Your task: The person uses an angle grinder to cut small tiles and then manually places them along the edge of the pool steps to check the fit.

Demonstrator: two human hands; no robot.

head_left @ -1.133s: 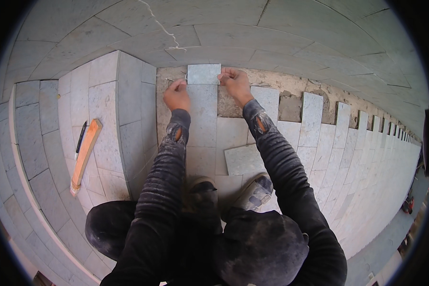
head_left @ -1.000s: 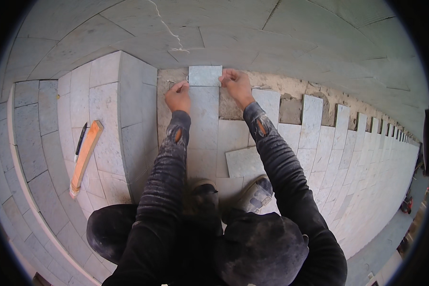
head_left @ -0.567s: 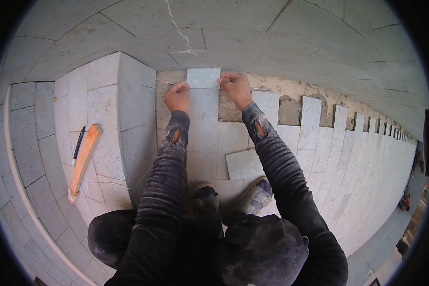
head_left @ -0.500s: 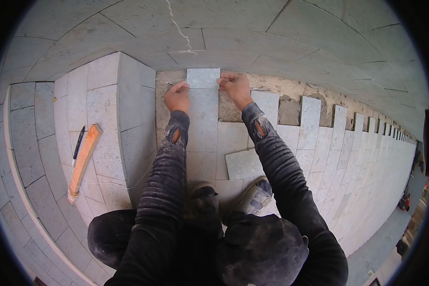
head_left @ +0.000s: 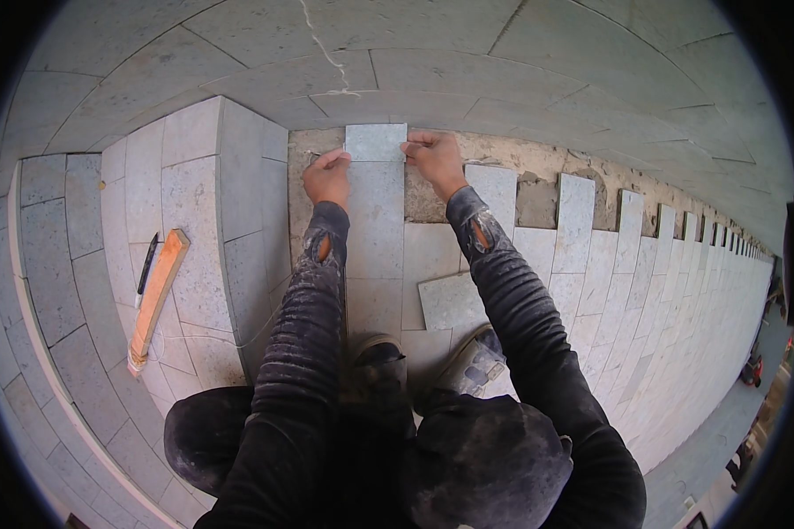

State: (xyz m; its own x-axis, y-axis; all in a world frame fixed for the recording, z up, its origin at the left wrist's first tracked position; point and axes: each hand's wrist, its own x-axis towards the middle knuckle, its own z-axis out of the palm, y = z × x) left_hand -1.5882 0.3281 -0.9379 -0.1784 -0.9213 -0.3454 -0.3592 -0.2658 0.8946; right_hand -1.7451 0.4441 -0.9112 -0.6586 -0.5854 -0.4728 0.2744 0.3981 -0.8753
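A short grey stone tile [head_left: 376,143] lies against the foot of the tiled wall, at the far end of a longer floor tile [head_left: 377,207]. My left hand [head_left: 328,178] pinches its left edge between thumb and fingers. On the opposite edge, my right hand [head_left: 436,164] grips it the same way. Bare mortar bed [head_left: 423,204] shows beside the tile, partly behind my right hand. A loose tile piece [head_left: 451,301] rests askew on the floor near my right forearm.
On the tiled ledge at left lie a wooden stick [head_left: 161,295] and a black marker [head_left: 147,264]. Thin white string [head_left: 326,53] hangs on the wall [head_left: 441,70]. Rightward, tile ends alternate with gaps of rough mortar. My shoes [head_left: 473,363] stand on the laid tiles.
Both hands stay on the short tile's edges, with hardly any movement. The view has shifted very slightly.
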